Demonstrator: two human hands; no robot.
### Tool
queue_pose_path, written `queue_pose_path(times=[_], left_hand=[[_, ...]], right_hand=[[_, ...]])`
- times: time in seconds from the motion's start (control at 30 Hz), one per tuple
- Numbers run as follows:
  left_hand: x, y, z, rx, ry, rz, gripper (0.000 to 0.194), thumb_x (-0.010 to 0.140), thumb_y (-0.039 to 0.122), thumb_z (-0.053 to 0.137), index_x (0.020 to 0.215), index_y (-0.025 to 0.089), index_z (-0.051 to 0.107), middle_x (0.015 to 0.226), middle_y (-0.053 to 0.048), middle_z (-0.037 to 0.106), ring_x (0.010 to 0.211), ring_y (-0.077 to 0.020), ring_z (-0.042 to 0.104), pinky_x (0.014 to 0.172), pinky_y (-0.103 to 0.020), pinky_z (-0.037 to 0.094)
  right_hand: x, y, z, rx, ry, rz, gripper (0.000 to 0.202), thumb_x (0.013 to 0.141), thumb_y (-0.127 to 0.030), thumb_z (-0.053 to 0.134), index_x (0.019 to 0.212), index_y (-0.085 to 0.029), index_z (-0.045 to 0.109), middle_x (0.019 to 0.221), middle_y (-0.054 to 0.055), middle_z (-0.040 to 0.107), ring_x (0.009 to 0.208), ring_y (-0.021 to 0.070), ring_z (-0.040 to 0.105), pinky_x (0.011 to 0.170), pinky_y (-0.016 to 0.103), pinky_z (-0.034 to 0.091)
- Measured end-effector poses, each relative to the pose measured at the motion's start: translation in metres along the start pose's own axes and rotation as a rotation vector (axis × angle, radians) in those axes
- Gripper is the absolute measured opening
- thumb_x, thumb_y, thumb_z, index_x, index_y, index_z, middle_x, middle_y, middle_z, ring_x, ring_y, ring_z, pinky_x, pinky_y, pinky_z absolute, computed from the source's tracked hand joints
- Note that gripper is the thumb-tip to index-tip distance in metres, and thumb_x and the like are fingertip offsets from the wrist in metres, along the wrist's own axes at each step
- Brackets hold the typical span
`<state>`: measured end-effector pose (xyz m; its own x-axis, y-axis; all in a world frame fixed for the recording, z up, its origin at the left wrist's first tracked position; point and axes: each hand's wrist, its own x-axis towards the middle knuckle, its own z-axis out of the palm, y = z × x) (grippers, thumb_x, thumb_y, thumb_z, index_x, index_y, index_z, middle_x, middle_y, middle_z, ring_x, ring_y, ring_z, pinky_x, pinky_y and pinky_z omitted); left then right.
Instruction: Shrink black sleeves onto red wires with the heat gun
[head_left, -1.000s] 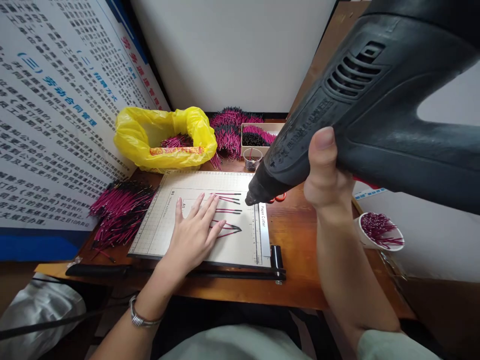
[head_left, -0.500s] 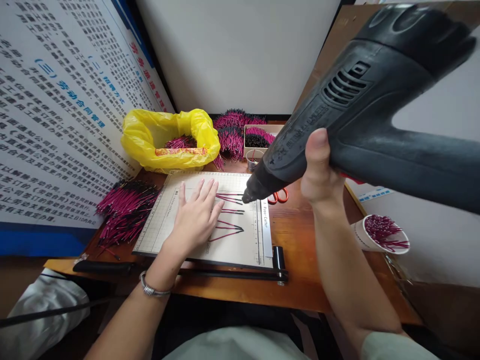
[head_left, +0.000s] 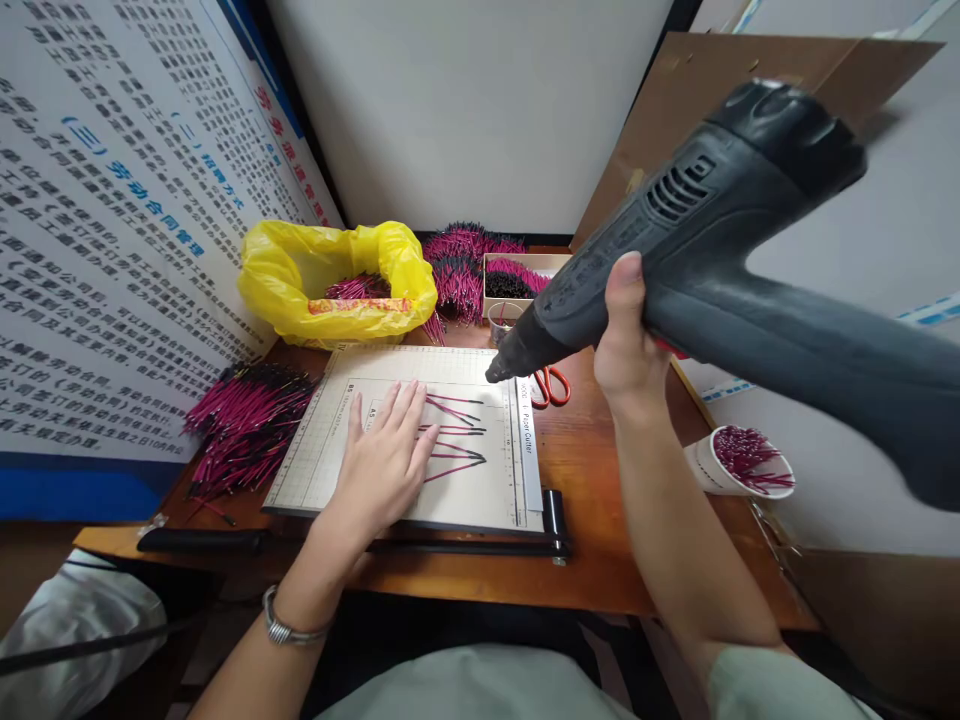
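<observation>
My left hand lies flat with fingers spread on the paper cutter board, over the left ends of several red wires. The wires' black-tipped ends point right, some meeting in pairs. My right hand is closed round the barrel of a dark heat gun, thumb on top. The gun's nozzle points down and left, above the upper right part of the board, just beyond the wires.
Wire heaps lie left and at the back. A yellow-bagged container, an open box and a small cup stand behind. Orange scissors and a paper cup of wires are right.
The heat gun has tilted, its rear end lower and further left and its nozzle slightly further back from me. My left hand has slid slightly left and towards me, still flat.
</observation>
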<state>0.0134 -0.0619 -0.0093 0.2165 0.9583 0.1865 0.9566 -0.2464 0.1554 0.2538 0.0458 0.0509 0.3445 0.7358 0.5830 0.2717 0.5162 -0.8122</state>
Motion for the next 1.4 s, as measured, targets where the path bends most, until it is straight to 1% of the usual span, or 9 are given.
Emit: queue_pose_path(times=[0.13, 0.2, 0.33, 0.4, 0.47, 0.63, 0.83, 1.2, 1.4], left_hand=[[-0.028, 0.008, -0.014, -0.163, 0.315, 0.039, 0.039, 0.108, 0.026, 0.034, 0.102, 0.018, 0.072, 0.098, -0.009, 0.079, 0.097, -0.0264, 0.07, 0.093, -0.046, 0.046], [-0.042, 0.018, -0.017, -0.326, 0.427, 0.16, 0.037, 0.103, 0.02, 0.042, 0.075, 0.019, 0.064, 0.063, -0.004, 0.065, 0.063, -0.0189, 0.057, 0.065, -0.034, 0.042], [-0.04, 0.045, -0.012, -0.769, 0.255, 0.256, 0.034, 0.098, 0.019, 0.044, 0.068, 0.02, 0.06, 0.059, -0.004, 0.059, 0.056, -0.0163, 0.048, 0.055, -0.03, 0.035], [-0.02, 0.061, -0.007, -0.832, 0.176, 0.257, 0.035, 0.098, 0.021, 0.045, 0.065, 0.019, 0.059, 0.057, -0.003, 0.059, 0.055, -0.0156, 0.048, 0.055, -0.029, 0.035], [0.008, 0.08, -0.002, -0.921, 0.053, 0.299, 0.032, 0.096, 0.027, 0.054, 0.067, 0.018, 0.062, 0.06, -0.001, 0.063, 0.056, -0.0137, 0.053, 0.058, -0.026, 0.04], [0.059, 0.129, 0.007, -1.096, -0.171, 0.33, 0.036, 0.093, 0.029, 0.062, 0.059, 0.016, 0.062, 0.07, -0.002, 0.071, 0.067, -0.0139, 0.065, 0.068, -0.022, 0.052], [0.068, 0.156, 0.01, -1.185, -0.134, 0.212, 0.018, 0.092, 0.018, 0.059, 0.106, 0.015, 0.071, 0.112, -0.011, 0.077, 0.111, -0.0229, 0.068, 0.101, -0.031, 0.053], [0.012, 0.098, 0.003, -1.236, -0.203, 0.036, 0.029, 0.091, 0.037, 0.055, 0.111, 0.019, 0.066, 0.115, -0.009, 0.076, 0.089, -0.0198, 0.072, 0.081, -0.03, 0.057], [-0.072, 0.047, 0.001, -1.228, -0.201, -0.054, 0.025, 0.088, 0.022, 0.031, 0.07, 0.022, 0.048, 0.047, 0.003, 0.054, 0.044, -0.012, 0.049, 0.048, -0.022, 0.04]], right_hand=[[-0.008, -0.007, -0.012, 0.128, 0.078, 0.091, 0.052, 0.068, -0.062, 0.081, 0.105, -0.027, 0.07, 0.136, -0.002, 0.064, 0.153, 0.0217, 0.036, 0.136, 0.042, 0.005], [-0.01, -0.013, -0.017, 0.21, 0.185, 0.124, 0.053, 0.061, -0.058, 0.087, 0.098, -0.026, 0.068, 0.127, -0.004, 0.066, 0.145, 0.0203, 0.047, 0.135, 0.041, 0.015], [-0.011, -0.046, -0.015, 0.407, 0.314, 0.233, 0.049, 0.073, -0.072, 0.068, 0.079, -0.024, 0.057, 0.079, -0.003, 0.061, 0.073, 0.0117, 0.064, 0.08, 0.027, 0.064], [-0.011, -0.069, -0.011, 0.553, 0.339, 0.371, 0.054, 0.086, -0.076, 0.047, 0.071, -0.024, 0.049, 0.059, -0.005, 0.042, 0.042, 0.0074, 0.035, 0.034, 0.019, 0.04], [-0.012, -0.091, -0.008, 0.75, 0.398, 0.529, 0.058, 0.094, -0.074, 0.03, 0.073, -0.023, 0.047, 0.056, -0.006, 0.035, 0.04, 0.0062, 0.022, 0.027, 0.015, 0.019], [-0.021, -0.119, -0.005, 1.04, 0.34, 0.834, 0.059, 0.103, -0.057, 0.015, 0.09, -0.016, 0.057, 0.073, 0.005, 0.055, 0.047, 0.004, 0.03, 0.031, 0.009, 0.022], [-0.035, -0.112, 0.002, 1.257, 0.346, 0.923, 0.052, 0.103, -0.043, 0.015, 0.107, -0.015, 0.058, 0.09, 0.011, 0.065, 0.044, 0.002, 0.026, 0.033, 0.009, 0.025], [-0.016, -0.037, -0.021, 1.376, 0.377, 1.047, 0.035, 0.104, -0.043, 0.049, 0.118, -0.012, 0.059, 0.093, 0.002, 0.063, 0.061, 0.0032, 0.052, 0.046, 0.013, 0.04], [0.006, 0.016, -0.029, 1.322, 0.488, 1.06, 0.035, 0.1, -0.042, 0.059, 0.118, -0.013, 0.061, 0.1, 0.004, 0.065, 0.076, 0.0083, 0.061, 0.063, 0.022, 0.055]])
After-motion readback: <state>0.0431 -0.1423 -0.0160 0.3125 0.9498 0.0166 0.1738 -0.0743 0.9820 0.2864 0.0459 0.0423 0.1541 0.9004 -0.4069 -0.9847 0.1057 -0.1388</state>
